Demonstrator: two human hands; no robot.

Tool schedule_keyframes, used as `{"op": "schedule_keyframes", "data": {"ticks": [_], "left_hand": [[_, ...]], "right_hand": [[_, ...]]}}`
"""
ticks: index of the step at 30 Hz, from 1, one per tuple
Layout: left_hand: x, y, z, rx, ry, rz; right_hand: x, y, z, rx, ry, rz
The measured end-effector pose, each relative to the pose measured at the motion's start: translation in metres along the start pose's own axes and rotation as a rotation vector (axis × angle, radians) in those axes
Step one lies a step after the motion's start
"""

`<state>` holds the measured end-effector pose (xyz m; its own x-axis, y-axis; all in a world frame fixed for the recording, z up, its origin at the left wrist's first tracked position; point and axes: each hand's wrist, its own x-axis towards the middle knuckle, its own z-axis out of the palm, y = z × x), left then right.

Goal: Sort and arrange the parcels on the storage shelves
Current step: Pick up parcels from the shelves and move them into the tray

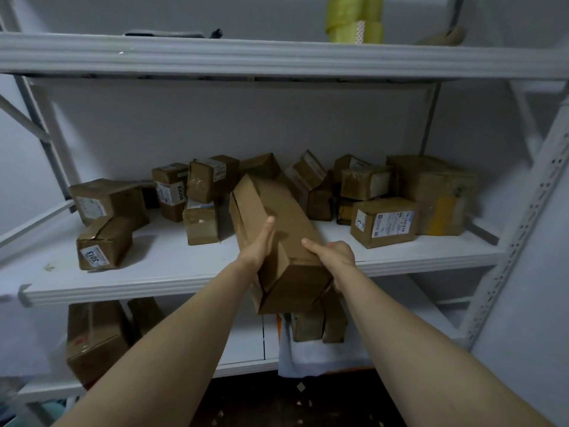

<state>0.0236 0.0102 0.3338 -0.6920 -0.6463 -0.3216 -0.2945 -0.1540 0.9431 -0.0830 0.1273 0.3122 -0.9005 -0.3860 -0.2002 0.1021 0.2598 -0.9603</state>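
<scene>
— Holding what, those two hands?

— One long box (277, 223) of brown cardboard, lying lengthwise toward twelve o'clock. The left hand (257, 245) lies flat against its nine o'clock side, fingers straight and together, pressing. The right hand (334, 252) curls its fingers over the three o'clock edge, with one digit stretched across the top face.

— And the arms?

— Both bare forearms reach up from six o'clock, nearly straight, and close in on the box's near half.

— Where is the box?

— Over the middle shelf (172, 272). Its near end hangs past the front lip and its far end noses in among the parcels at the back. Whether it rests on the board I cannot tell.

— Counts?

— Two hands, one held box. On the lower shelf (243, 355), just under the overhang at six o'clock, two small boxes (318, 323) stand side by side on a white bag (311, 355). A big carton (95, 337) sits at eight o'clock with another partly hidden behind it. On the middle shelf I count six parcels from nine to eleven o'clock; the nearest is a parcel marked 2013 (104, 243). From one to three o'clock there are at least six more, some half hidden, among them a labelled box (385, 221) and a large carton (437, 192). Farthest, on the top shelf (277, 58) at one o'clock, yellow-green tape rolls (354, 23) are stacked, their number unclear.
</scene>
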Motion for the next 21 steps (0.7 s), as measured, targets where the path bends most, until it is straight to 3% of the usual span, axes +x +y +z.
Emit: {"op": "schedule_keyframes", "data": {"ticks": [6,11,15,18,21], "left_hand": [[-0.007,-0.006,-0.013,0.108,0.045,-0.073],[-0.005,-0.016,-0.021,0.048,0.029,-0.139],[-0.008,-0.020,-0.021,0.030,0.011,-0.128],[-0.006,-0.023,-0.023,0.008,0.007,-0.105],[-0.007,-0.022,-0.022,-0.006,-0.023,-0.099]], "right_hand": [[-0.008,-0.005,0.006,0.103,-0.038,0.039],[-0.012,0.005,0.005,0.159,-0.027,0.233],[-0.019,0.021,0.006,0.225,-0.256,0.500],[-0.025,0.023,0.008,0.311,-0.358,0.500],[-0.021,0.016,0.005,0.285,-0.332,0.441]]}}
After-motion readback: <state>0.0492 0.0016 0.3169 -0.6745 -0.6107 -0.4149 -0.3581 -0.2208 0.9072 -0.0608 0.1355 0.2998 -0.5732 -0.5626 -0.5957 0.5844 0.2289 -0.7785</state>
